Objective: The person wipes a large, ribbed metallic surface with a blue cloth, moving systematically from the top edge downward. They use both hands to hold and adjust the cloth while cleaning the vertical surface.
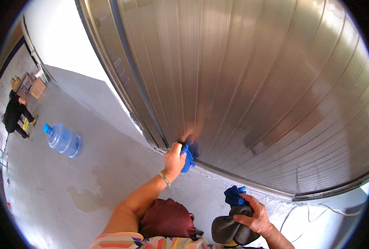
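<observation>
Head view: one blue cloth [188, 161] at the foot of one shiny door [234, 91].
The left hand [174, 161] squeezes that cloth; the right hand [257, 218] grips a second cloth [234, 196] and a dark thing [224, 229]. One jug [66, 141] with a blue cap [47, 129] stands on the floor [47, 178]; I cannot tell if water is in it. Far left, one person [14, 111] bends by a box [37, 88].

"Any writing on the ribbed metal panel [242, 83] at the right?"
"None that I can read."
"And the clear blue bottle [66, 141] on the left?"
"No legible label there either — nor a number."
"The brown box [37, 88] at the far left, then?"
"Too small to tell — no readable text or sign anywhere."
</observation>
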`<action>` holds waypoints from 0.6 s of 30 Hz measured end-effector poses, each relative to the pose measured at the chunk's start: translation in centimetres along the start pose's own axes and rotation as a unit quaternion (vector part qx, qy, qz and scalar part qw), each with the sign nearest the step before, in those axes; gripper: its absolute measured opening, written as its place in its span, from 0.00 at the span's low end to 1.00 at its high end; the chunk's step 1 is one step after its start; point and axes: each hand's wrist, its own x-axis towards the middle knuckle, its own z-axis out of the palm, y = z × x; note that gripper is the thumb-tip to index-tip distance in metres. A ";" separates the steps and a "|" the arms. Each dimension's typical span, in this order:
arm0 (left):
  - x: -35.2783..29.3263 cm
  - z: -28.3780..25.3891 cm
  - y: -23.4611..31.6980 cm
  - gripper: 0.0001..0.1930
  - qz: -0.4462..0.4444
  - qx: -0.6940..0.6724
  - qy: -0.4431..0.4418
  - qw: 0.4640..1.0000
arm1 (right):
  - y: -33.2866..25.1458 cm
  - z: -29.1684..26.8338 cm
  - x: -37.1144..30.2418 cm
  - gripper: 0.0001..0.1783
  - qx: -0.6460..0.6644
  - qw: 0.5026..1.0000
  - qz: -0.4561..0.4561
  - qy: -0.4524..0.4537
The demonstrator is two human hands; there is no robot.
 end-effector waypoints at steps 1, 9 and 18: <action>-0.5 -0.4 -1.6 0.11 -0.030 0.001 -0.004 1.000 | -0.4 0.3 0.1 0.40 0.002 1.000 -0.013 -0.007; 9.3 -11.4 6.1 0.09 0.025 -0.073 0.209 0.975 | -0.8 0.1 -0.2 0.41 -0.022 0.999 -0.036 0.006; 12.4 -9.8 7.0 0.10 0.045 -0.075 0.245 0.966 | 0.8 0.5 1.3 0.41 -0.021 0.999 -0.042 -0.024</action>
